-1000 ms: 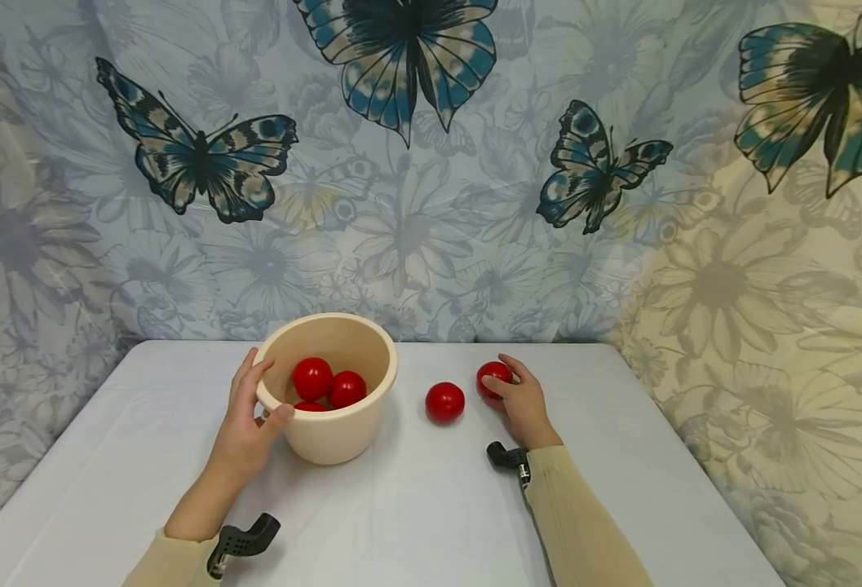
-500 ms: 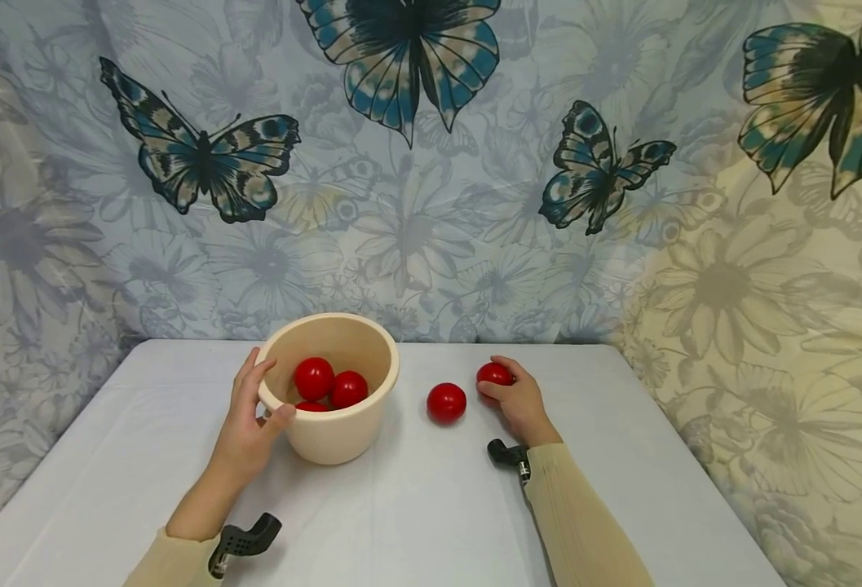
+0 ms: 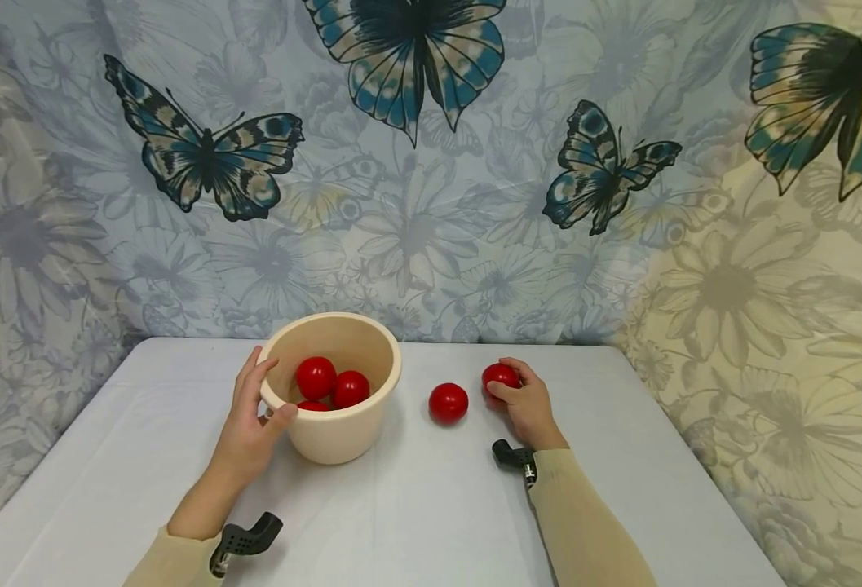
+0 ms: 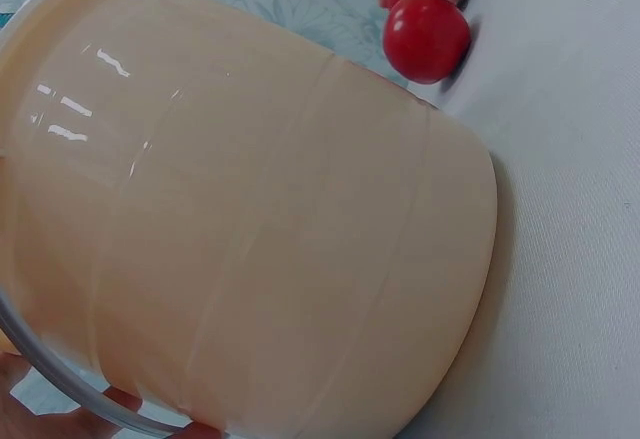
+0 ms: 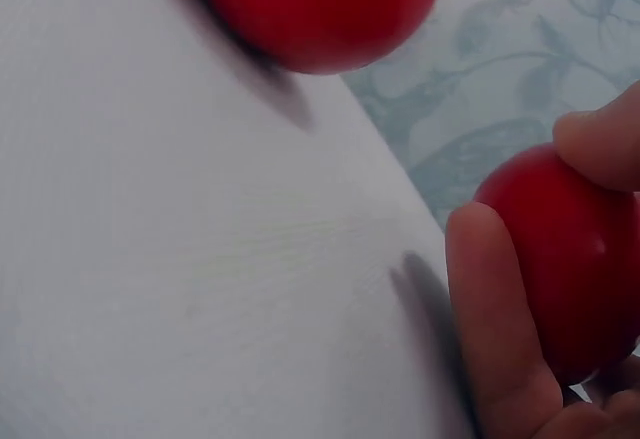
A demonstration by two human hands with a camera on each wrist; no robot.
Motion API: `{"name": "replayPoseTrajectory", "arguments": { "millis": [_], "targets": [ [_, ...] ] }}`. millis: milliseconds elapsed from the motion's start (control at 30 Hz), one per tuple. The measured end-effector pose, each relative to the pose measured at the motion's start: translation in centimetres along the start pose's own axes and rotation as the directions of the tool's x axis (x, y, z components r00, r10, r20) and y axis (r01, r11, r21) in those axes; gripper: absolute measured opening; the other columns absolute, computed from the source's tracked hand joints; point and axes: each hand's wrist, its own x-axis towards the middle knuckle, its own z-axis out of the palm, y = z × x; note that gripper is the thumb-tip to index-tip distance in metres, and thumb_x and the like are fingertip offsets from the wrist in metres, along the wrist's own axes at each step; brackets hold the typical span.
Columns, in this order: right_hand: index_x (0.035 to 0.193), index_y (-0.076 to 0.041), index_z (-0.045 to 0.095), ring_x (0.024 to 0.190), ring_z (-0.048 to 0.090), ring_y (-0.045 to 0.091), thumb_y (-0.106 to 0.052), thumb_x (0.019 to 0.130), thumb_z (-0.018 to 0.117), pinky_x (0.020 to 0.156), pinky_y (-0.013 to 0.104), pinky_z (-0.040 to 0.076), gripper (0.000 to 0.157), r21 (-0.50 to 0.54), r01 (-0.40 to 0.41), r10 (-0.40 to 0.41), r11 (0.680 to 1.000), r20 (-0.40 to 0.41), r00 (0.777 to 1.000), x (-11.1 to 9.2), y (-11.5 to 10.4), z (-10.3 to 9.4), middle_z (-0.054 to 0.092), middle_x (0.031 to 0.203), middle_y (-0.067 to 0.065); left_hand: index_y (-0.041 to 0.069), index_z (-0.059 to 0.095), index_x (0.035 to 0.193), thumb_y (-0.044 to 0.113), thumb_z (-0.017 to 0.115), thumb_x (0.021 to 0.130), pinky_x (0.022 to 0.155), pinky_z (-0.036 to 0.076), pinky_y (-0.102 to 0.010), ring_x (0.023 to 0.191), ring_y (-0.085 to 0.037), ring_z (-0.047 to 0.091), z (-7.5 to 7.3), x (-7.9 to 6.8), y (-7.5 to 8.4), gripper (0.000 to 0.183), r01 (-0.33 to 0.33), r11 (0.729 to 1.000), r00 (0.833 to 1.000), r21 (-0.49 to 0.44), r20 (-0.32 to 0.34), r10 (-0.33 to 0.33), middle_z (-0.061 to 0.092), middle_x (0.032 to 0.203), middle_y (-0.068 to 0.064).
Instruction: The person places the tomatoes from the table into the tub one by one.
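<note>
Head view: gripping tub (image 3: 333, 438) left of centre with left hand (image 3: 249, 425), likely for steadiness, pinching rightmost red ball (image 3: 499, 375) with right hand (image 3: 532, 408).

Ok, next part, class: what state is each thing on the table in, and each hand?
Cream bucket: open at the top, red balls inside.
Three red balls: in the bucket, one partly hidden by the rim.
Loose red ball: on the table, unheld.
Held red ball: gripped; lifted or not, I cannot tell.
Left hand: gripping the bucket's rim.
Right hand: holding a ball.
</note>
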Motion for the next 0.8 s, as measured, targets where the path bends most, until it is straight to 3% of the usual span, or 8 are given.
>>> {"name": "replayPoseTrajectory", "arguments": {
  "millis": [133, 233, 533, 800],
  "targets": [
    [0.142, -0.002, 0.049, 0.127, 0.039, 0.038, 0.009, 0.088, 0.068, 0.072, 0.044, 0.057, 0.058, 0.096, 0.012, -0.011, 0.995, -0.016, 1.000, -0.1, 0.0, -0.2, 0.040, 0.140, 0.016, 0.006, 0.032, 0.153, 0.016, 0.063, 0.094, 0.081, 0.048, -0.019, 0.138, -0.049, 0.028, 0.0, 0.0, 0.1, 0.067, -0.001, 1.000, 1.000, 0.005, 0.001, 0.001, 0.003, 0.164, -0.008],
    [0.142, -0.001, 0.049, 0.127, 0.039, 0.039, 0.009, 0.087, 0.069, 0.072, 0.044, 0.057, 0.059, 0.104, 0.017, -0.016, 0.994, -0.013, 1.000, -0.2, 0.0, 0.0, 0.040, 0.141, 0.016, 0.007, 0.032, 0.153, 0.016, 0.063, 0.094, 0.081, 0.048, -0.019, 0.138, -0.049, 0.029, -0.1, 0.0, 0.1, 0.067, 0.000, 1.000, 1.000, 0.008, -0.001, 0.000, 0.003, 0.164, -0.007],
    [0.143, -0.002, 0.049, 0.128, 0.039, 0.038, 0.003, 0.088, 0.072, 0.073, 0.044, 0.057, 0.059, 0.070, 0.006, -0.005, 0.998, -0.012, 1.000, -0.5, 0.0, 0.2, 0.040, 0.143, 0.016, 0.007, 0.032, 0.153, 0.017, 0.062, 0.094, 0.082, 0.047, -0.018, 0.138, -0.050, 0.028, -0.2, 0.1, -0.1, 0.067, 0.002, 1.000, 1.000, 0.005, 0.000, -0.002, 0.003, 0.164, -0.011],
    [0.138, -0.001, 0.054, 0.124, 0.043, 0.038, 0.003, 0.086, 0.073, 0.071, 0.044, 0.057, 0.055, 0.034, 0.042, -0.042, 0.999, -0.010, 0.999, -1.1, -0.2, 0.7, 0.048, 0.137, 0.017, 0.007, 0.031, 0.153, 0.017, 0.062, 0.094, 0.082, 0.047, -0.020, 0.138, -0.050, 0.029, -0.1, 0.1, -0.1, 0.067, 0.002, 1.000, 1.000, 0.000, 0.005, -0.002, 0.002, 0.164, -0.010]
  ]
}}
